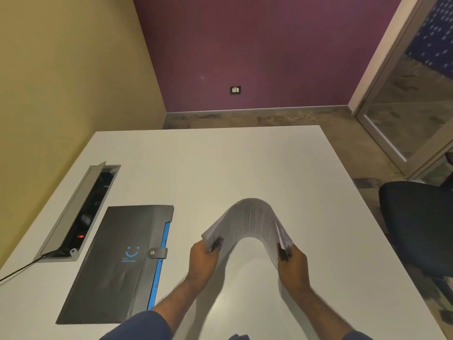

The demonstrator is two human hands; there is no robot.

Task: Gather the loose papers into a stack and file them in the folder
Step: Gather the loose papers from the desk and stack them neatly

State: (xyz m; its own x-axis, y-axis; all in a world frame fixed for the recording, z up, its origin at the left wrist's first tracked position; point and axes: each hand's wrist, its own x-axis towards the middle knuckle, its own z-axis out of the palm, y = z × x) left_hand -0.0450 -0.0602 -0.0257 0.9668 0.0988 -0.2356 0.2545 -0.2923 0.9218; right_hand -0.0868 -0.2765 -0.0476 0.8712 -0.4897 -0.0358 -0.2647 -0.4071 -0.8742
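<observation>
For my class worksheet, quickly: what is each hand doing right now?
Left hand: grips the left end of the paper stack, which is bowed upward.
Right hand: grips the stack's right end.

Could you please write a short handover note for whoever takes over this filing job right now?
Left hand: grips the left edge of the paper stack.
Right hand: grips the stack's right edge.
Stack: held above the white table, bowed upward into an arch between the hands.
Folder: lies flat on the table to the left of the hands, its snap tab looks fastened.
Done: the papers appear gathered; no loose sheets show on the table.
Left: square the stack, open the folder, slide the papers in.
</observation>
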